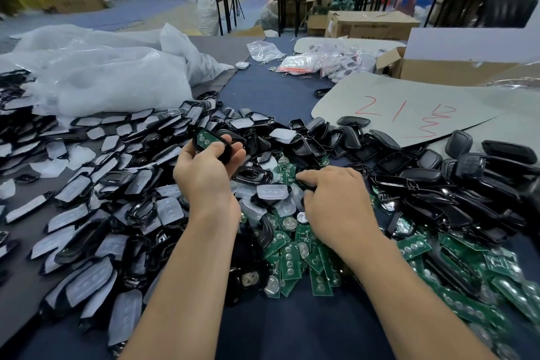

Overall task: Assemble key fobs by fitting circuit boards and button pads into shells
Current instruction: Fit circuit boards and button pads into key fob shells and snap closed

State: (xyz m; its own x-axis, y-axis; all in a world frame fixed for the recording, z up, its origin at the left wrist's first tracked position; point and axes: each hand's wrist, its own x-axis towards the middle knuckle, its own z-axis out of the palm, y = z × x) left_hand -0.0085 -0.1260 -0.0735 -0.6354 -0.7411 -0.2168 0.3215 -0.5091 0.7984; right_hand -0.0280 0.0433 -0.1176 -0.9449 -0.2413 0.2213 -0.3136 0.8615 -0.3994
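Shell (225, 153) with circuit board (203, 137) gripped by left hand (204, 175), right hand (336, 202) curled, grasp unclear

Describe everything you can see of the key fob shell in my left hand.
The key fob shell is black, glossy plastic by its look, held above the pile, open side up. A green circuit board with round pale contacts sits in it. The left hand grips it, thumb and fingers curled round it.

Both bare forearms reach in from 6 o'clock, the left hand (209, 168) raised, thumb and fingers curled round a shell (225, 152), the right hand (336, 204) at its 4 o'clock, lower, palm down, knuckles up, fingers bent downward, their grip hidden.
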